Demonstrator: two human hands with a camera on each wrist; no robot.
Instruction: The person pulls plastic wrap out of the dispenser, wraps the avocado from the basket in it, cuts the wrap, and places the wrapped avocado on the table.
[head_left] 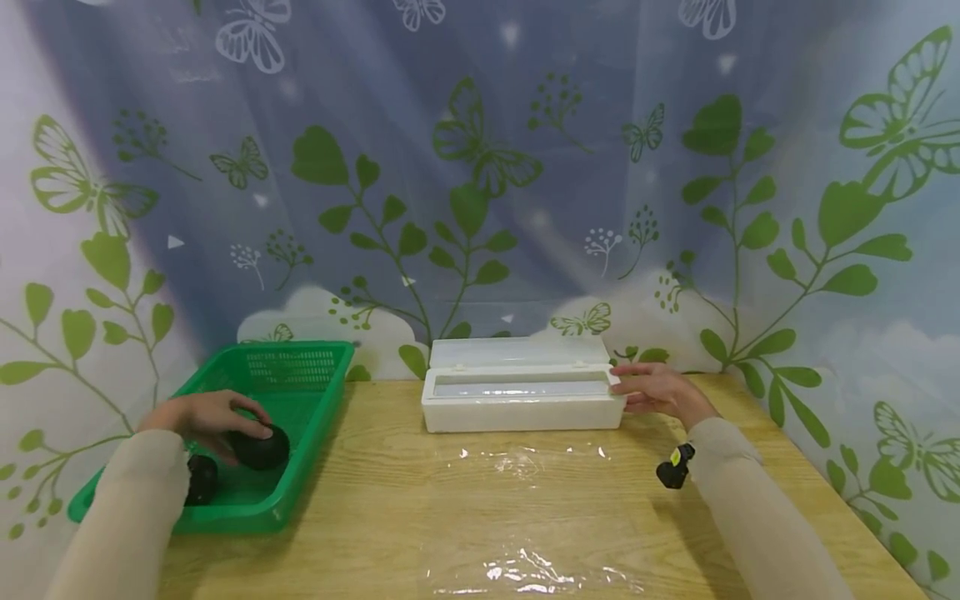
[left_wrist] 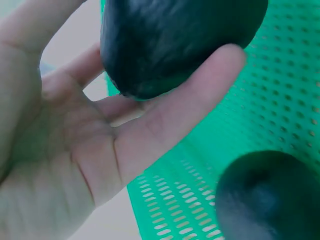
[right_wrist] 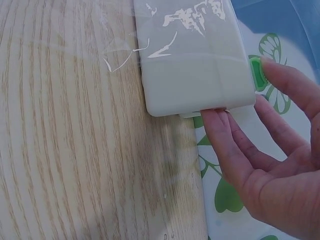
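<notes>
The dark oval object point(head_left: 262, 450) is in the left hand point(head_left: 213, 421), over the inside of the green basket point(head_left: 240, 518), which sits along the left edge of the tabletop point(head_left: 360, 517). The left hand's fingers curl round the object, gripping it; the left wrist view shows a finger laid along its side. Whether the object touches the basket floor cannot be told. A second dark object point(head_left: 200, 480) lies in the basket just beside the first, nearer the front left corner of the tabletop and partly covered by the left hand.

The long white box point(head_left: 517, 414) stands near the middle of the tabletop's back edge, lengthwise to that edge. Its clear lid point(head_left: 517, 352) is raised at the back, and a long slot runs along the top. The right hand point(head_left: 663, 390) touches the box's right end, its fingers fairly straight and slightly spread. A small green piece point(right_wrist: 258, 74) shows by one fingertip.

Clear film point(head_left: 517, 500), creased and catching bright glints, lies from the box toward the tabletop's front edge. A small black device point(head_left: 675, 467) hangs by the right wrist, and cream sleeves point(head_left: 765, 508) cover both arms. Behind the back edge hangs a curtain point(head_left: 570, 250) with green leaves and butterflies.
</notes>
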